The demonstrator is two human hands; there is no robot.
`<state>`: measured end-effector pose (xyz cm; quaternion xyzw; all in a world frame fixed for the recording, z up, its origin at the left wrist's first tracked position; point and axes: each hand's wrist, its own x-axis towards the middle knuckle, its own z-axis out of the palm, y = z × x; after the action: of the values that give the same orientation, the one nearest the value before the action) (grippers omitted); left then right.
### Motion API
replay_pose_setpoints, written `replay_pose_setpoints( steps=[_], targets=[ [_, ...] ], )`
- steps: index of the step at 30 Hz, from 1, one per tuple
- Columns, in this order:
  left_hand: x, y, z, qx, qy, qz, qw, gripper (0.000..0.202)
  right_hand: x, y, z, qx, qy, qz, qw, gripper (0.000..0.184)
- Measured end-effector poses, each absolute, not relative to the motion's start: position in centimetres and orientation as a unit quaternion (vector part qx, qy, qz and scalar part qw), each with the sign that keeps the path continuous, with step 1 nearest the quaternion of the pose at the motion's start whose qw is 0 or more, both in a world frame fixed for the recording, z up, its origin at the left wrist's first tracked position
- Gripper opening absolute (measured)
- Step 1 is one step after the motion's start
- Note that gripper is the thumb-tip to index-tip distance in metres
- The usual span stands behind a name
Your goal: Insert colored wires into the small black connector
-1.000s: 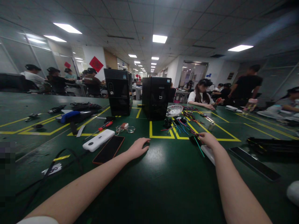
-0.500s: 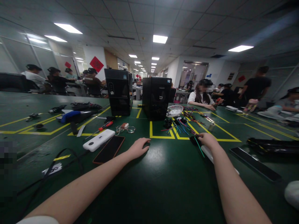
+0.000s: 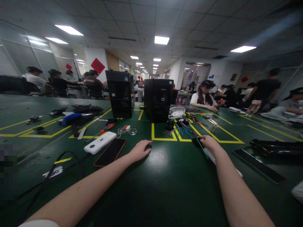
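My left hand (image 3: 140, 150) rests palm down on the green table (image 3: 165, 189), fingers curled loosely, nothing in it. A black phone (image 3: 110, 151) and a white power bank (image 3: 99, 142) lie just left of it. My right hand (image 3: 210, 142) sits at the near end of a bundle of coloured wires (image 3: 183, 128), with its fingers closed on a black connector and a green wire (image 3: 201, 147). A white flat object (image 3: 211, 156) lies under my right wrist.
Two black computer towers (image 3: 120, 93) (image 3: 158, 99) stand behind the yellow floor-tape boxes. A white basket (image 3: 177, 112), a red screwdriver (image 3: 107, 127), glasses (image 3: 129, 130) and black panels (image 3: 258, 165) lie around. A person (image 3: 204, 97) sits across the table; others work further back.
Both hands stay almost still. A person in black at the back right has walked further to the right.
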<state>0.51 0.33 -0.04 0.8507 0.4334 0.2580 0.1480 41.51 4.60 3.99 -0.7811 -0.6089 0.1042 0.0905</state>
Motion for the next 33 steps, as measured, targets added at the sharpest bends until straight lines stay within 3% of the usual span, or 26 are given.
replay_pose_setpoints(
  steps=[12, 20, 33],
  targets=[
    [0.7, 0.2, 0.4, 0.845, 0.442, 0.25, 0.169, 0.038, 41.1, 4.0, 4.7, -0.783, -0.614, 0.085, 0.056, 0.038],
    [0.6, 0.2, 0.4, 0.848, 0.437, 0.25, 0.164, 0.036, 41.3, 3.2, 5.2, -0.807, -0.583, -0.023, 0.09, 0.033],
    [0.6, 0.4, 0.1, 0.855, 0.429, 0.252, 0.144, 0.036, 41.2, 3.8, 5.3, -0.783, -0.621, -0.001, 0.038, 0.033]
  ],
)
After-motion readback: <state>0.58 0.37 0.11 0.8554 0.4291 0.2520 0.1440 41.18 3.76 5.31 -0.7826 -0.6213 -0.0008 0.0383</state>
